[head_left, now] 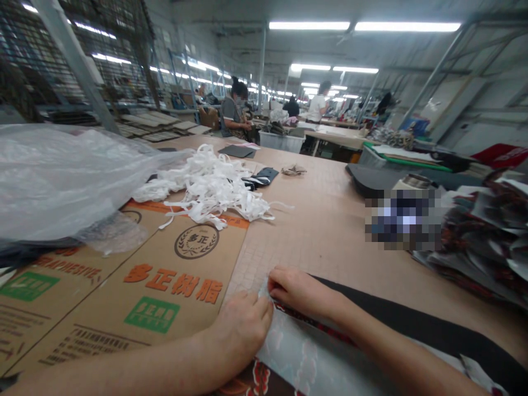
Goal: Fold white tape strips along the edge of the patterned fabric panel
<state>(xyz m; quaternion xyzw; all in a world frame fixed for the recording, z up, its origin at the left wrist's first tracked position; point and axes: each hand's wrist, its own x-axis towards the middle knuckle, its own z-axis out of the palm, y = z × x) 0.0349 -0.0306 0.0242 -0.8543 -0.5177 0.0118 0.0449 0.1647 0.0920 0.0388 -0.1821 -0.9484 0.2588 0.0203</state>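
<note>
A printed fabric sheet (pixel 305 352) lies at the front of the table, its pale, translucent-looking back side up. Dark cloth with a red and white pattern shows at its folded edges. My left hand (pixel 243 324) is closed on the sheet's upper left corner, fingertips hidden. Just right of it, my right hand (pixel 295 289) pinches the far edge with curled fingers. Under my right forearm runs a black flat piece (pixel 396 313), partly covered by the fabric. Left of my hands lies a flattened cardboard carton (pixel 165 269) with orange and green print.
A heap of white strips (pixel 218 187) sits on the carton's far edge, beside a clear plastic bag (pixel 66 176). At the right stand a pile of patterned fabric pieces (pixel 490 231) and a blurred-out object (pixel 404 217). Co-workers (pixel 235 113) are at tables farther back.
</note>
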